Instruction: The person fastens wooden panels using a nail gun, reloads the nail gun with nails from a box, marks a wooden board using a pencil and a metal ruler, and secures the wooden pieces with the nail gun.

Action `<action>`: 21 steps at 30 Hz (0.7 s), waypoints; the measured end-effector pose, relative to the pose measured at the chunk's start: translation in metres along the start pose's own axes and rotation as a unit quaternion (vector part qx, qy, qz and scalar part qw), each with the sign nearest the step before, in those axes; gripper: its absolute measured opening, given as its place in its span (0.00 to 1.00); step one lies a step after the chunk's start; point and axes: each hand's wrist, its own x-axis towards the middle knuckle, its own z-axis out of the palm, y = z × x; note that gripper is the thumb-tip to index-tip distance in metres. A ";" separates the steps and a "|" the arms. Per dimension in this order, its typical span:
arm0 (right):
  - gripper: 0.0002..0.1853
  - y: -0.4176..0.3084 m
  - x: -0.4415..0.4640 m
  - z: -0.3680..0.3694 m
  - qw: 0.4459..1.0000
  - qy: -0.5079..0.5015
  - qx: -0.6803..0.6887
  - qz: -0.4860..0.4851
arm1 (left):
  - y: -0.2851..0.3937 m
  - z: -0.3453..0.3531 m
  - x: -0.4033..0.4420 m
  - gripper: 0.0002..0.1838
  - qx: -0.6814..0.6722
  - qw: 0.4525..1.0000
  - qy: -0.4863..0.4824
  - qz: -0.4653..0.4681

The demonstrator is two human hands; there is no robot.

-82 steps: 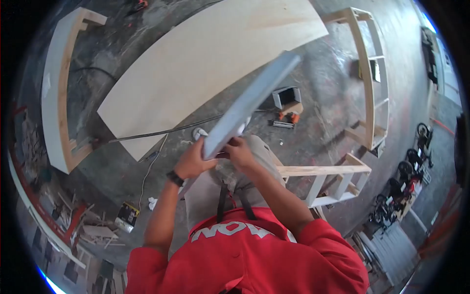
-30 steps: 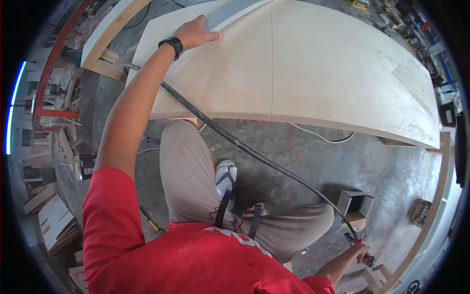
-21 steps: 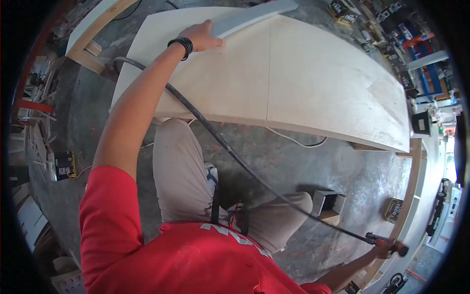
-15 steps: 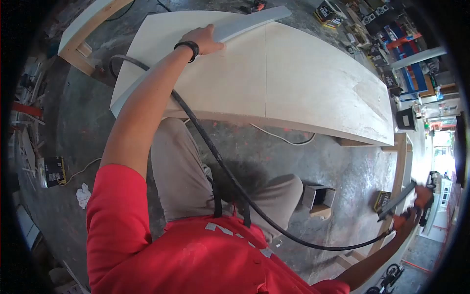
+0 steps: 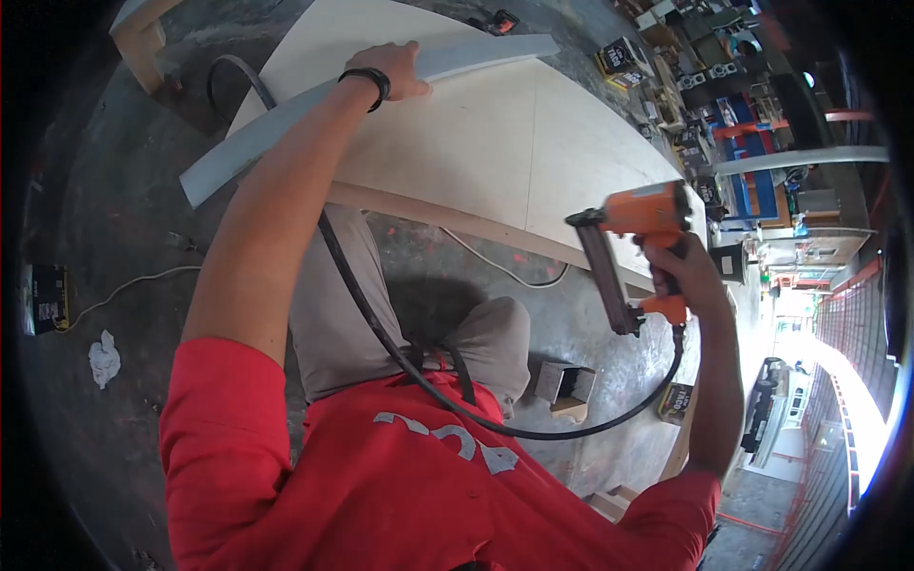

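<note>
My left hand (image 5: 388, 72), with a black band at the wrist, grips a long, pale grey curved strip (image 5: 476, 57) lying across a light plywood panel (image 5: 457, 133). The strip's near end sticks out past the panel's left edge, and my forearm covers part of it. To the right, my right hand (image 5: 687, 271) is wrapped round the handle of an orange pneumatic stapler or nail gun (image 5: 640, 209). Its dark magazine points down and left, held apart from the strip. A black air hose (image 5: 562, 435) runs from the handle's base across my lap and under my left arm.
Below the panel, an open small box (image 5: 566, 385) stands on the concrete floor near my knee. Black-and-yellow boxes (image 5: 624, 63) sit beyond the panel. A wooden frame (image 5: 143, 43) is at upper left, and cluttered shelving (image 5: 752, 162) at right. Crumpled white paper (image 5: 105, 360) lies at left.
My right hand has brought the nail gun up and inward from the far lower right. The strip's near end now reaches farther past the panel, with my left hand still on it.
</note>
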 end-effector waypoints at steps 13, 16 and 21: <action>0.19 -0.003 0.063 0.038 0.990 -0.029 -0.141 -0.001 | 0.006 -0.002 -0.004 0.40 -0.007 1.000 0.004 0.000; 0.18 -0.004 0.065 0.039 0.988 -0.032 -0.151 -0.002 | 0.003 0.005 0.004 0.40 -0.003 1.000 0.016 0.001; 0.18 -0.004 0.065 0.040 0.987 -0.025 -0.161 0.004 | 0.005 0.003 0.002 0.40 0.002 1.000 0.011 -0.001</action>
